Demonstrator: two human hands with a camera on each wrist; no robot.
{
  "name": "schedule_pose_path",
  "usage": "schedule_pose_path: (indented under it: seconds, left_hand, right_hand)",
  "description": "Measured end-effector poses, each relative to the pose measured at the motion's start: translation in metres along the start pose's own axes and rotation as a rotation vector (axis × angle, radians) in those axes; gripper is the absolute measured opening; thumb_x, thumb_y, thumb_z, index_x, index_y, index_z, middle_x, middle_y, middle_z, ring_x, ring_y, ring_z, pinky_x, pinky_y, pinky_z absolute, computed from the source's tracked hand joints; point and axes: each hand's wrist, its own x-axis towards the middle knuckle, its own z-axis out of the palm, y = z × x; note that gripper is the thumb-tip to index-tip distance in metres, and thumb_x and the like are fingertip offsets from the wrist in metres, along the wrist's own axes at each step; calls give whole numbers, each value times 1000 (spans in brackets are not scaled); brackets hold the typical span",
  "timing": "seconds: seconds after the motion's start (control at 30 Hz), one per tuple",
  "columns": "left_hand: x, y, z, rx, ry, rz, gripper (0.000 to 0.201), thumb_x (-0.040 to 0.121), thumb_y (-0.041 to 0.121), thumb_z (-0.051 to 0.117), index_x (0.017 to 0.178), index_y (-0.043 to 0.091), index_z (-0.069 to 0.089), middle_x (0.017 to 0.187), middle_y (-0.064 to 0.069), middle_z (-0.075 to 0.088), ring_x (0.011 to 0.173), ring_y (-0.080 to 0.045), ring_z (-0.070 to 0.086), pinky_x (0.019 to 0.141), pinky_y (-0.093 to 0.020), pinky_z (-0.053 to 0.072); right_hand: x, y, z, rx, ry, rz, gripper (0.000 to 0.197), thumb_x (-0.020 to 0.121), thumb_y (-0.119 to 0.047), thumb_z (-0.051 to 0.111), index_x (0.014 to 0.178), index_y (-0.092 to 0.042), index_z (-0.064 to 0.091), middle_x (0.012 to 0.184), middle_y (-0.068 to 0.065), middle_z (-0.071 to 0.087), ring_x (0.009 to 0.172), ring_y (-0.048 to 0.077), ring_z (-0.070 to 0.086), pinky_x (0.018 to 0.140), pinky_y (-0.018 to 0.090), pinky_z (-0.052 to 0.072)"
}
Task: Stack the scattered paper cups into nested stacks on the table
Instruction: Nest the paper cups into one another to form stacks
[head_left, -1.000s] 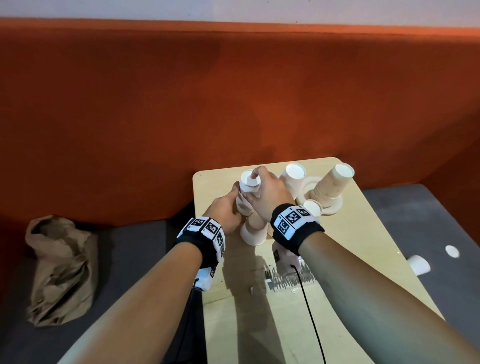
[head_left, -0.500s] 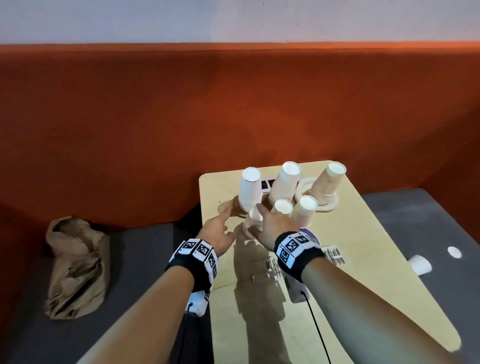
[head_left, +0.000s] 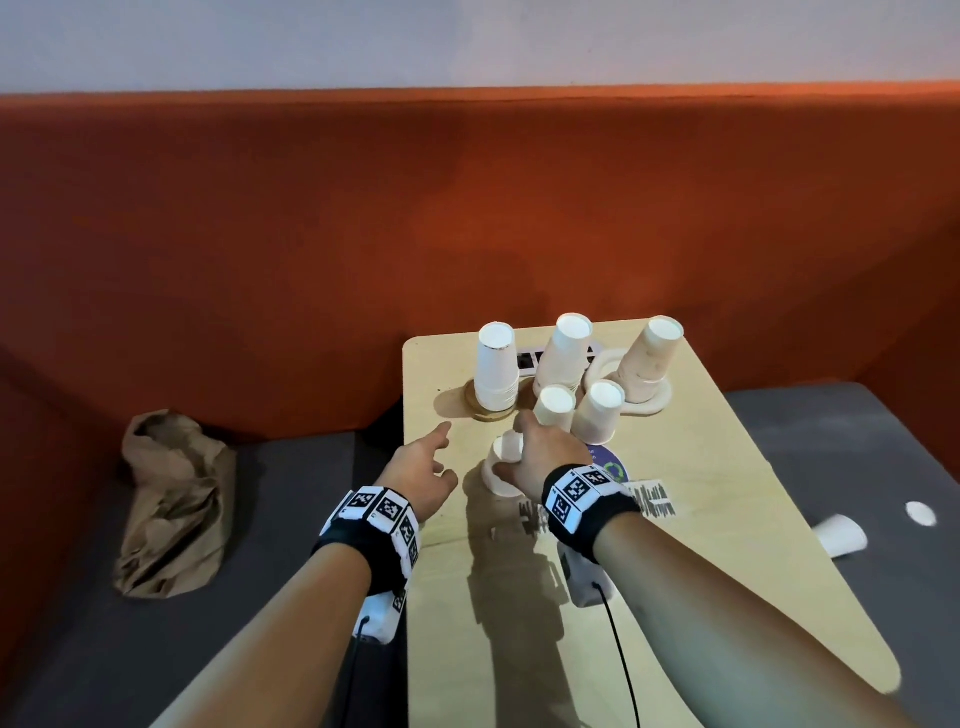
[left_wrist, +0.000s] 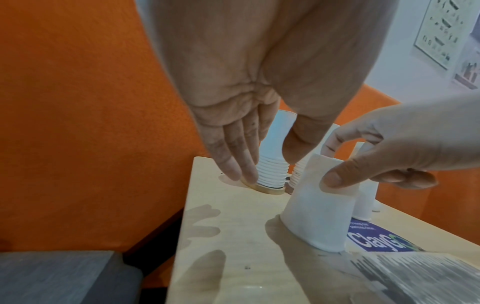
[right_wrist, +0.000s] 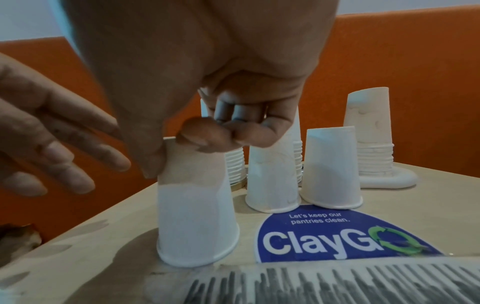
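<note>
Three nested stacks of upside-down white paper cups stand at the back of the wooden table (head_left: 701, 545): a left stack (head_left: 496, 374), a middle stack (head_left: 563, 358) and a right stack (head_left: 649, 358). Two single upside-down cups (head_left: 555, 413) (head_left: 597, 413) stand in front of them. My right hand (head_left: 511, 457) grips a nearer single upside-down cup (head_left: 500, 470) (right_wrist: 197, 216) by its top, thumb (left_wrist: 337, 176) on its side, fingers curled over it. My left hand (head_left: 444, 454) hovers to its left, fingers (left_wrist: 233, 160) straight, holding nothing.
The right stack sits on a white ring-shaped dish (head_left: 652, 402). A blue ClayGo sticker (right_wrist: 337, 236) lies right of the held cup. One cup (head_left: 839, 535) lies on the grey seat to the right. A brown paper bag (head_left: 171, 499) rests on the left seat. An orange backrest rises behind.
Both hands have left the left stack and drawn back toward me. The right hand now grips the near single cup; the left hand has opened.
</note>
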Motion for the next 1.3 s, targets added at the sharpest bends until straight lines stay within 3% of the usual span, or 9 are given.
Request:
schedule_pose_path:
  seconds: [0.13, 0.27, 0.47, 0.57, 0.7, 0.87, 1.07, 1.17, 1.3]
  left_hand:
    - [-3, 12, 9, 4, 6, -12, 71, 92, 13, 58, 154, 27, 27, 140, 7, 51, 110, -14, 58, 83, -23, 50]
    - [-3, 32, 24, -6, 9, -16, 71, 91, 14, 60, 153, 28, 29, 137, 8, 52, 109, -14, 57, 89, -30, 54]
    - [-13, 55, 47, 92, -35, 14, 80, 79, 30, 76, 149, 27, 37, 135, 6, 57, 106, -10, 58, 93, -28, 52]
    - [-20, 67, 53, 86, -54, 12, 94, 65, 47, 85, 147, 31, 40, 134, 12, 56, 109, -7, 58, 94, -30, 51]
    - [-34, 89, 63, -13, -53, 64, 96, 52, 58, 88, 137, 39, 49, 123, 19, 61, 110, -3, 59, 98, -34, 51]
    - [-45, 94, 71, -304, -10, 120, 71, 54, 32, 96, 117, 27, 65, 104, 9, 73, 98, -8, 69, 92, -37, 56]
    - [-48, 76, 60, -345, 208, 17, 63, 54, 50, 91, 106, 26, 66, 95, 5, 74, 86, -11, 71, 80, -33, 59]
    - [-52, 69, 53, -331, 348, -30, 48, 67, 56, 82, 100, 25, 68, 86, 4, 72, 76, -11, 70, 70, -30, 57]
    - [-60, 70, 46, -386, 466, -51, 34, 87, 51, 65, 95, 18, 67, 69, 6, 64, 58, -8, 58, 54, -22, 46]
  right_hand:
    - [-5, 15, -10, 97, -36, -4, 62, 79, -51, 71, 126, -22, 43, 110, 0, 66, 98, 25, 65, 82, 39, 56]
    - [-12, 42, -26, 180, -89, 12, 66, 76, -57, 72, 127, -23, 47, 112, -1, 65, 96, 22, 64, 78, 34, 53]
    - [-26, 101, -40, 446, -70, 23, 60, 66, -73, 70, 106, -30, 58, 90, -15, 60, 81, 7, 59, 71, 29, 48]
    - [-31, 123, -48, 554, -70, -32, 38, 73, -68, 72, 79, -35, 55, 76, -11, 55, 70, 8, 52, 63, 24, 40]
    - [-31, 146, -52, 715, -104, -84, 51, 74, -62, 76, 69, -16, 52, 65, -3, 50, 59, 13, 46, 59, 27, 37]
    - [-28, 154, -60, 892, -228, -180, 63, 77, -55, 76, 82, 5, 57, 60, 0, 48, 50, 14, 43, 53, 25, 37]
    - [-19, 140, -69, 935, -257, -282, 59, 76, -57, 69, 87, 0, 60, 56, -7, 52, 53, 16, 48, 53, 31, 43]
    - [-7, 133, -70, 870, -225, -291, 38, 83, -50, 71, 82, -13, 62, 57, -9, 56, 54, 16, 52, 58, 33, 47]
    - [5, 118, -74, 786, -202, -303, 22, 88, -38, 73, 90, -19, 64, 79, 6, 68, 61, 14, 61, 65, 31, 55]
